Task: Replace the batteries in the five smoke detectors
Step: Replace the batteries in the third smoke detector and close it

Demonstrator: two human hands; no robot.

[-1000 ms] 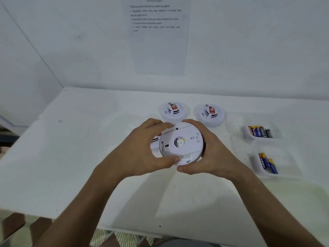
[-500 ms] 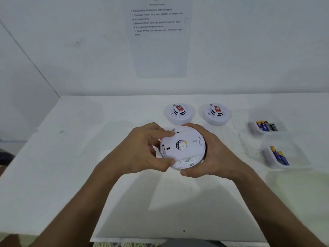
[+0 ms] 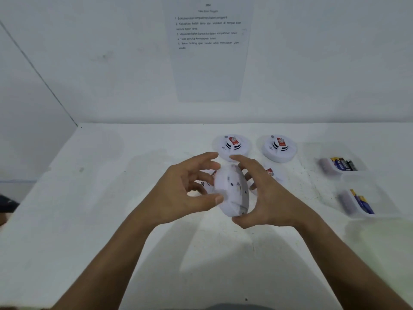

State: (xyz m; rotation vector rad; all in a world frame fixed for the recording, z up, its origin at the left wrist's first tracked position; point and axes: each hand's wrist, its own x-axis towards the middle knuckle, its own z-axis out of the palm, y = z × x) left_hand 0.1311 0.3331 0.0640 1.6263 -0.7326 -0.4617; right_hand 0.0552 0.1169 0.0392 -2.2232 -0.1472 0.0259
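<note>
Half a second ago I had the smoke detector (image 3: 232,193) lying flat between my palms with its round back plate facing up at me; now it is tipped up on edge, the back plate facing my left, and it is blurred with motion. My fingers, which were wrapped snugly round its rim, are now spread wider.

My left hand (image 3: 190,186) has a loose, half-open grip: the thumb tip presses the detector's near left edge, the index finger reaches to its top rim, and the other fingers curl behind it, apart from the palm. My right hand (image 3: 266,195) cups the other side, thumb under the lower rim and index finger arched over the top; its palm stands clear of the housing. So the detector is pinched by fingertips from both sides, lifted off the white surface (image 3: 111,220).

Just beyond my fingertips two more detectors (image 3: 232,145) (image 3: 279,147) sit face up side by side, each with a red label. Behind my hands I can glimpse parts of two others, one (image 3: 206,181) through the gap in my left fingers and one (image 3: 271,174) past my right knuckles, largely hidden. Well off to the right of my right hand are two clear trays, the far one (image 3: 326,166) holding several batteries (image 3: 343,164), the near one (image 3: 346,204) holding a few blue and yellow batteries (image 3: 363,202). A printed sheet (image 3: 209,52) hangs on the wall ahead of my hands.
</note>
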